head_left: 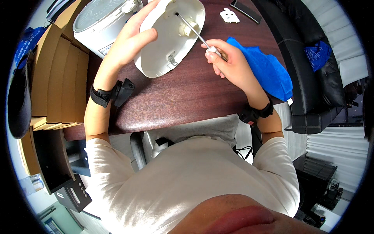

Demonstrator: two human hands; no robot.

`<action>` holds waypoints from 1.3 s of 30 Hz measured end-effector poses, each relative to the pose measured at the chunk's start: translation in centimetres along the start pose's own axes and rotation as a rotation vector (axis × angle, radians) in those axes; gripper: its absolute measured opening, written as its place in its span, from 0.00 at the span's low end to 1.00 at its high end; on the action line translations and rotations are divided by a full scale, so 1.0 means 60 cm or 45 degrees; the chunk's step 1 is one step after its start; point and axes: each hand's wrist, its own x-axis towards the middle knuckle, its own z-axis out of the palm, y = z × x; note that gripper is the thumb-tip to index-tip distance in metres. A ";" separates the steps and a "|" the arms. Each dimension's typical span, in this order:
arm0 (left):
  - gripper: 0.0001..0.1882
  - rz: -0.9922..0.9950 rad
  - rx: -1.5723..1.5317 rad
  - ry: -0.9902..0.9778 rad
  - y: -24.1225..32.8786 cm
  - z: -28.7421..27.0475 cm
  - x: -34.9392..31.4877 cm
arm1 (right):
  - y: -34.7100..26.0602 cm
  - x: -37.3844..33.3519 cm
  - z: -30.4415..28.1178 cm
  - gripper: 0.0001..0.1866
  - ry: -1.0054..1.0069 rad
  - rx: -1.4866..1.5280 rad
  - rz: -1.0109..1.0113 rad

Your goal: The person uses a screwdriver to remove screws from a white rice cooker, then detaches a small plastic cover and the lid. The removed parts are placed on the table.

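My left hand (134, 43) grips the left edge of a white, oval, shell-like plastic cover (159, 56), tilted up over the table with its inner side showing. A round fitting and a small metal clip show on that inner side. My right hand (228, 60) is closed around the pale handle of a screwdriver (198, 36). The screwdriver's metal shaft slants up and left, and its dark tip is at a small hole near the cover's upper part. Whether a screw sits there is too small to tell.
A white, rounded appliance (103, 25) stands at the far left of the dark wooden table (167, 101), beside cardboard boxes (58, 78). Right of my right hand lies a blue cloth (263, 70). Farther back are a small white plastic piece (229, 16) and a dark flat bar (246, 11). A black sofa (300, 78) stands right.
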 end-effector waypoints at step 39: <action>0.41 0.028 -0.015 -0.030 0.004 0.001 -0.006 | -0.010 -0.018 0.013 0.17 -0.093 0.504 0.183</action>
